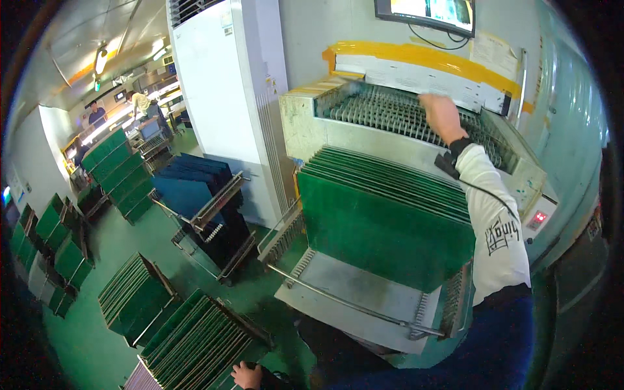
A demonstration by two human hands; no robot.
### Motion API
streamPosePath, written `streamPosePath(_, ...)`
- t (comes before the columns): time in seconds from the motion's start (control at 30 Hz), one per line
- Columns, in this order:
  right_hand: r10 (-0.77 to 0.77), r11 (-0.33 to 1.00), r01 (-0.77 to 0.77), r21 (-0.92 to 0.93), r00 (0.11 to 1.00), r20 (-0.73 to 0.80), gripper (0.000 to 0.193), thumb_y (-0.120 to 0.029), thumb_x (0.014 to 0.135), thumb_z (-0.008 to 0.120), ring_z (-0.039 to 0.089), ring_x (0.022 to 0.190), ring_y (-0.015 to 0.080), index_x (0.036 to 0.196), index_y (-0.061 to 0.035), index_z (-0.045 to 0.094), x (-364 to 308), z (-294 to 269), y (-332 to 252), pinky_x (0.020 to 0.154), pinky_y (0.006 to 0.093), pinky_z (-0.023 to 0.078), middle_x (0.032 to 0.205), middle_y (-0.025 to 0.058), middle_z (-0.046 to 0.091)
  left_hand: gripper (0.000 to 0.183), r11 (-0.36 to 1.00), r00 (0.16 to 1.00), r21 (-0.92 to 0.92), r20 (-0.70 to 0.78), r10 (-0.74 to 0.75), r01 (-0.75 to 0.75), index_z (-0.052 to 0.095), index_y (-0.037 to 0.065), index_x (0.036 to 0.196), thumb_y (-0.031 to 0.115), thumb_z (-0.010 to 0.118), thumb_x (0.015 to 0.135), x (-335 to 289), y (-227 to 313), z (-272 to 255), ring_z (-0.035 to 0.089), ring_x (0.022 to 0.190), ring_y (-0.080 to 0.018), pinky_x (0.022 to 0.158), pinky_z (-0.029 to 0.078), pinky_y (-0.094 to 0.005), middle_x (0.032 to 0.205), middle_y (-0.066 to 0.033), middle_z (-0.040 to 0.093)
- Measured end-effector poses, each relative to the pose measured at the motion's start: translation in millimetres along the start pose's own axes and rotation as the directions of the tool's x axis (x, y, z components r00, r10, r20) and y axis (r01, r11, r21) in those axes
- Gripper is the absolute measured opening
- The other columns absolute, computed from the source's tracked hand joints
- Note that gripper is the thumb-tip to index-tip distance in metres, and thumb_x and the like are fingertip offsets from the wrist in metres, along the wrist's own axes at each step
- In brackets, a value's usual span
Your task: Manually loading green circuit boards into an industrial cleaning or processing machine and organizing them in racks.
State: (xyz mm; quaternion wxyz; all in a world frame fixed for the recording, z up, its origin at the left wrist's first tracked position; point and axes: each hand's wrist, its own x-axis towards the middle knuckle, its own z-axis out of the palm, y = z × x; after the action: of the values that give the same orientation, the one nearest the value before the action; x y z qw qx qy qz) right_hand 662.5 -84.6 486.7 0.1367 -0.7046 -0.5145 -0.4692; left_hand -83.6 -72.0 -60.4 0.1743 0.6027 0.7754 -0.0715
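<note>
My right hand [442, 118] reaches over the grey roller bed [383, 110] of a machine; motion smears its fingers, and no panel shows in it. Below that arm, a row of upright green panels [383, 224] stands in a metal rack [354, 300] directly in front of me. Low in the view, my left hand [247, 376] has curled fingers at the edge of a green panel [237, 354], beside a floor rack of several upright green panels [195, 341].
A dark blue panel stack [185, 192] sits in a wheeled rack to the left. Further racks of green panels [120, 169] stand on the green floor. A tall white cabinet [218, 84] adjoins the machine, with a screen [426, 14] above. Two people work far back.
</note>
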Motion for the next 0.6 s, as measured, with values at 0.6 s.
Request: streamPosePath(0.6,0.142,0.925,-0.299,0.233,0.843,0.520,0.043,-0.044,0.091,0.061,0.064,0.108,0.0405,0.114,-0.0094,0.074,-28.8,88.9,30.6,0.094,0.0480,0.051,0.115,0.0186,0.071,0.076,0.992,0.997,0.127,-0.069,0.036,-0.027,0.063,0.018,0.128,0.054,0.080,0.064,24.8,-7.8,30.9,0.053,0.120,-0.0394,0.089,0.054,-0.0530,0.128,-0.0151,0.054)
